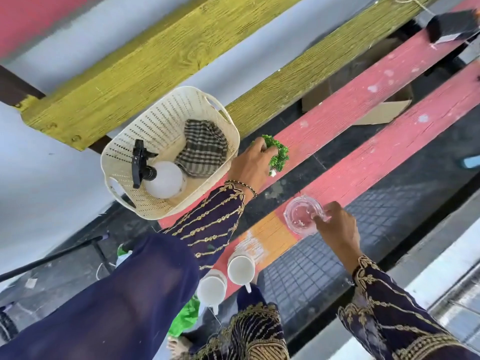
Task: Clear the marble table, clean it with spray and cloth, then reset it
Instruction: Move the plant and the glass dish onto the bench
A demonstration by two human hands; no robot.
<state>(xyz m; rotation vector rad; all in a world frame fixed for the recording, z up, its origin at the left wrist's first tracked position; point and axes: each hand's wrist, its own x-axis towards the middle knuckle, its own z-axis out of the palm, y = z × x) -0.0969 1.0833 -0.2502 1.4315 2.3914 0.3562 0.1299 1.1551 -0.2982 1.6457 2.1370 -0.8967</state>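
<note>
My left hand (pixel 250 165) grips a small green artificial plant (pixel 278 154) over a red wooden plank. My right hand (pixel 337 224) holds the rim of a clear glass dish (pixel 301 214) resting on the nearer red-and-orange plank. A cream plastic basket (pixel 130 157) stands to the left of my left hand. Inside it lie a white spray bottle (pixel 165 180) with a black trigger and a checked cloth (pixel 202 149). Two white cups (pixel 240 268) stand side by side at the near end of the planks. No marble table shows in this view.
A yellow wooden plank (pixel 155 61) runs behind the basket. Dark tiled floor (pixel 311 255) shows between and below the slats. A cardboard sheet (pixel 384 110) lies under the planks, and a black box (pixel 452 26) sits at the far right. A green bag (pixel 185 315) lies near my feet.
</note>
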